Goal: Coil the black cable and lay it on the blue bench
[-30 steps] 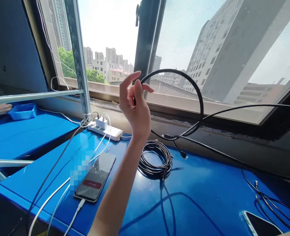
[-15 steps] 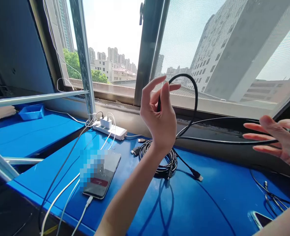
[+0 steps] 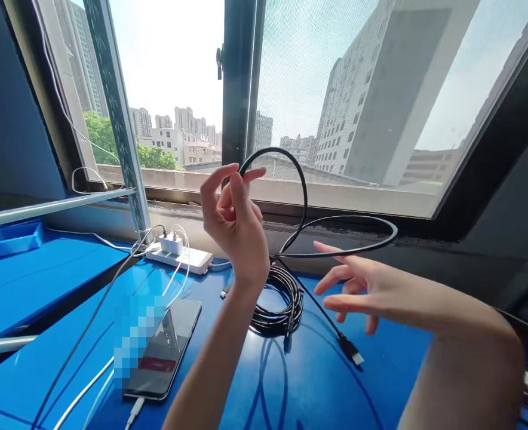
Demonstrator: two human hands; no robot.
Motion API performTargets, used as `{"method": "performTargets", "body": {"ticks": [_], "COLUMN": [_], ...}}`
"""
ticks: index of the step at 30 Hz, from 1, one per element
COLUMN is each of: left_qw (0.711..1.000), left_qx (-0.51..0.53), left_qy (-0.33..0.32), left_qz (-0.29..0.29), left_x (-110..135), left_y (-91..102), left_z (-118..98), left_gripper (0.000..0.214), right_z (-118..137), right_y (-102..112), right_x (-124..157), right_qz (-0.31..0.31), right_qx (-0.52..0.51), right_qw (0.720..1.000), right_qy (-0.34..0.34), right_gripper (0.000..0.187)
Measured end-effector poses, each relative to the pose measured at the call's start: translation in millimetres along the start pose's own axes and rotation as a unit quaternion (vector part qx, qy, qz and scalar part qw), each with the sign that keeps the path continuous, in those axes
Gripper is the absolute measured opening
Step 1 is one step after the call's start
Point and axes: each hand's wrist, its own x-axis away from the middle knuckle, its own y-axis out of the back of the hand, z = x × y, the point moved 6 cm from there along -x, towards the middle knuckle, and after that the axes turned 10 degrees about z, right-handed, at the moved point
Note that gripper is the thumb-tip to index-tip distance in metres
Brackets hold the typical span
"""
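My left hand (image 3: 237, 224) is raised above the blue table, thumb and fingers closed on a black cable (image 3: 303, 179) that arcs up and over to the right. A second wide loop of that cable runs out to the right. Under this loop is my right hand (image 3: 358, 286), palm down, fingers apart with nothing in them. Its fingertips come close to the cable; whether they touch I cannot tell. Below, a coil of black cable (image 3: 295, 304) lies on the table. The cable's plug (image 3: 351, 352), with a bare metal end, hangs or rests right of the coil.
On the blue table (image 3: 327, 400), a phone (image 3: 174, 340) charges by a white cable. Behind it stands a white power strip (image 3: 192, 260) with a charger (image 3: 171, 243). A metal rack post (image 3: 125, 137) rises at left, near a blue tray (image 3: 15, 239). A window spans the back.
My right hand has let go of the cable loop at the far right and come left and down. My left hand still holds the cable. The view has turned right.
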Motion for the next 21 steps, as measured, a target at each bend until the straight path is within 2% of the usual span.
{"method": "performTargets", "body": {"ticks": [5,7,8,10,12,15,18,21], "left_qw": [1.000,0.999,0.998,0.996,0.995,0.992,0.988,0.980], "left_qx": [-0.015,-0.030,-0.039,-0.058,-0.074,-0.096,-0.099,-0.093], "left_qy": [-0.016,-0.041,-0.053,-0.061,-0.040,0.009,0.084,0.141], "left_qz": [-0.004,-0.015,-0.021,-0.040,-0.062,-0.079,-0.089,-0.110], "left_x": [3,3,3,1,-4,-12,-17,-18], "left_y": [-3.7,-4.2,-3.7,0.1,7.0,17.6,25.3,30.1], "left_z": [-4,-5,-5,0,8,22,35,44], "left_gripper": [0.012,0.013,0.013,0.012,0.012,0.010,0.008,0.009], "right_z": [20,28,33,41,43,44,42,32], "right_y": [0,7,12,27,38,48,55,63], "right_x": [-29,-34,-33,-22,-6,19,44,68], "right_qz": [0.011,-0.023,-0.057,-0.142,-0.186,-0.188,-0.197,-0.247], "right_qx": [-0.049,-0.065,-0.081,-0.134,-0.194,-0.256,-0.279,-0.297], "right_qw": [0.986,0.969,0.952,0.897,0.843,0.800,0.786,0.778], "right_qy": [0.159,0.238,0.289,0.395,0.466,0.508,0.516,0.496], "right_gripper": [0.055,0.050,0.048,0.043,0.038,0.034,0.026,0.023]}}
